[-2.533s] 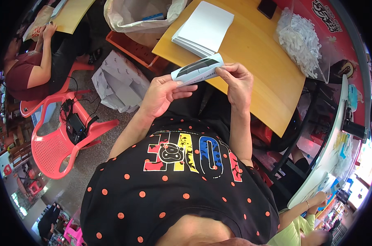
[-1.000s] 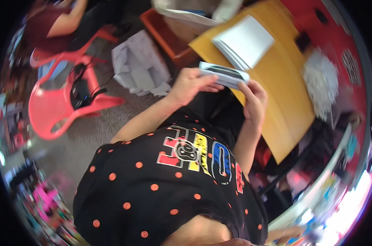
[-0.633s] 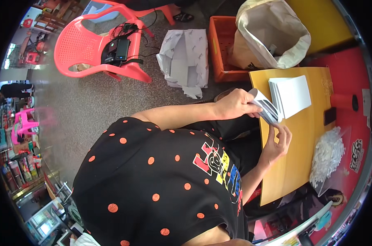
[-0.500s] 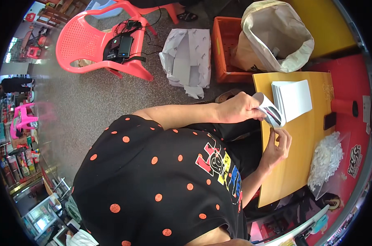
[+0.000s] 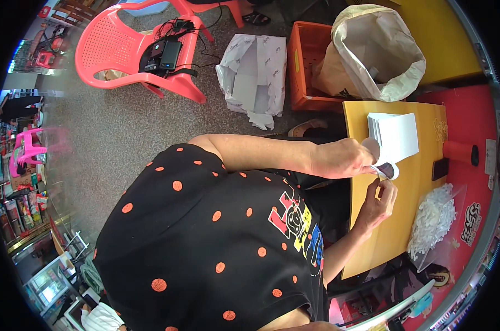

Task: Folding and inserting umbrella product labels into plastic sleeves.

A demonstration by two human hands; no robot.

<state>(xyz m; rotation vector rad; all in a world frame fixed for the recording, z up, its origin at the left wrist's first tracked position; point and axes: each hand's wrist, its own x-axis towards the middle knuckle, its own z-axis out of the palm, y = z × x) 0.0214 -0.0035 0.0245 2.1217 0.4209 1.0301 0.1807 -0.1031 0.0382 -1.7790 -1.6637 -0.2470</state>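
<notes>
Two hands: left hand [image 5: 338, 160], right hand [image 5: 378, 199] pinch white box [image 5: 379, 165] | crate [image 5: 305, 66] holds sack [image 5: 374, 52]

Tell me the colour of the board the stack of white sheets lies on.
Yellow-orange board, best seen in the head view.

Two hands are seen, the left hand [image 5: 338, 159] and the right hand [image 5: 378, 198], over one yellow table [image 5: 371, 243]. One stack of white cards [image 5: 396, 135], one clear bag of white pieces [image 5: 434, 218], one dark phone [image 5: 439, 169] and one red cup [image 5: 459, 152] are counted on it. On the floor, one red chair [image 5: 123, 49], one orange crate [image 5: 308, 66] and one big sack [image 5: 371, 52] are counted.
</notes>
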